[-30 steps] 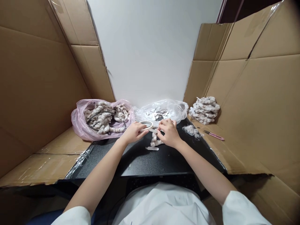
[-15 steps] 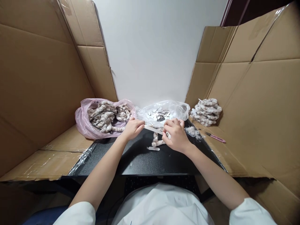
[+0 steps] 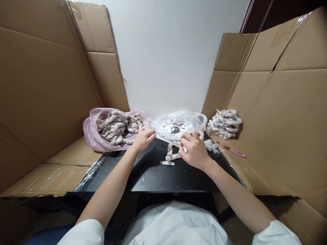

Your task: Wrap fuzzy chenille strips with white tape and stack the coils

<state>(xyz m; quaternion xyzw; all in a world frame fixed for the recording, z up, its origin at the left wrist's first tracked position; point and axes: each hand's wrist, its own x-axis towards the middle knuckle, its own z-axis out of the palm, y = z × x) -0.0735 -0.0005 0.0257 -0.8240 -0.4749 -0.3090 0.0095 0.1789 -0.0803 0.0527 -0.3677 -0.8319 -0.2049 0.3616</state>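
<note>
A narrow white strip, which looks like tape (image 3: 166,140), is stretched between my hands above the black table (image 3: 153,177). My left hand (image 3: 144,139) is closed on its left end. My right hand (image 3: 193,149) has its fingers curled round the other end. Under my right hand lies a fluffy white-and-brown cord (image 3: 172,156), partly covered by the fingers. Just in front of the cord rests a small white rounded tag (image 3: 168,163).
At left, a pink plastic bag (image 3: 89,136) holds more fluffy cord. A clear bag (image 3: 196,119) with several small flat pieces sits at the back. To the right are a bundle of fluffy cords (image 3: 226,124), loose fluff (image 3: 212,145) and pink snips (image 3: 235,151). Cardboard walls (image 3: 281,119) flank the table.
My left hand has shifted slightly left and my right hand slightly right, drawing the strip a little longer. A white ring seen beside the left fingers no longer shows.
</note>
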